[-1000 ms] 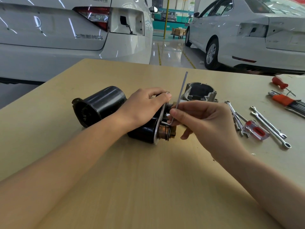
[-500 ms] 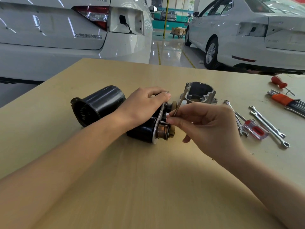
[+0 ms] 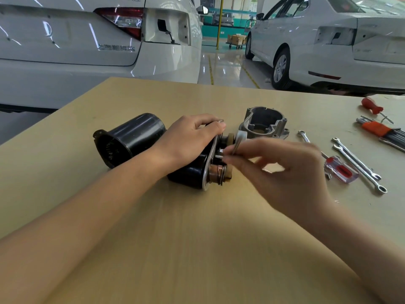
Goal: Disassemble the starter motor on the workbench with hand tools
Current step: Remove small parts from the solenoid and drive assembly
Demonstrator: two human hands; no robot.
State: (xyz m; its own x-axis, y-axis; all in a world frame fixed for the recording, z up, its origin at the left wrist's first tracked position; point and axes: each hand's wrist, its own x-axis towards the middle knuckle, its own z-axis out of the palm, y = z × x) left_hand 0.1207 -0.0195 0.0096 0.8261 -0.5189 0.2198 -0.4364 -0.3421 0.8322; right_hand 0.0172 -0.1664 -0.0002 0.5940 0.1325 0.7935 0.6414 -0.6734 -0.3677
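Table: a big wooden bench with cars behind its far edge.
Motor: it lies on its side near the middle of the table, with a shiny plate and a copper-coloured end facing right. It looks heavy and hard, made of metal. I think it could roll, so it needs a firm hold on its round black body, not on the small copper part.
Black can: a round black shell just left of the motor, open mouth toward the left edge.
Grey cover: a hollow metal piece behind the motor, toward the far edge.
Left hand: it lies over the top of the motor, fingers curled down around it, holding it still.
Right hand: blurry; its fingertips pinch a thin bent metal key right at the motor's plate. I think it is turning out a small screw.
Wrenches: thin and shiny, near the right edge.
Screwdriver: a short one with a clear and red handle, beside the wrenches.
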